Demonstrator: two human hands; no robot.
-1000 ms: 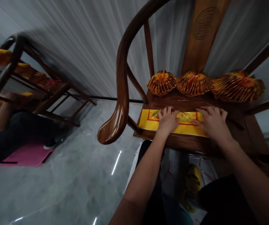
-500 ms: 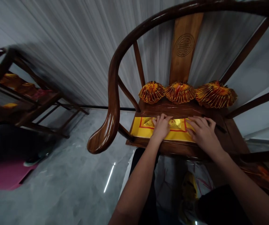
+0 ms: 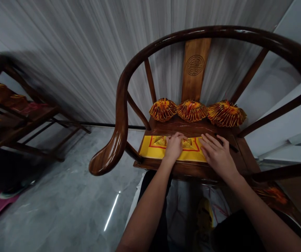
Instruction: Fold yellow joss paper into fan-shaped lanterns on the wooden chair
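Observation:
A yellow paper sheet (image 3: 154, 153) with a red border and gold patches lies on the seat of a dark wooden chair (image 3: 192, 170). My left hand (image 3: 174, 147) rests on the middle of the sheet, its fingers bent together over the gold part; whether they pinch anything is hidden. Over the sheet's right end is my right hand (image 3: 216, 151), palm down with fingers spread. Behind the sheet, three pleated orange-and-gold paper bundles (image 3: 191, 110) stand in a row along the chair's back.
A curved armrest (image 3: 108, 154) juts out at the left. Further left, another chair (image 3: 29, 136) holds more orange bundles. A dark thin object (image 3: 234, 148) lies right of my right hand. Folded paper (image 3: 271, 194) shows at the lower right.
The view has shifted, so the chair sits lower and further left in it. My right hand's fingers stay spread at the sheet's right end; my left hand remains at its middle.

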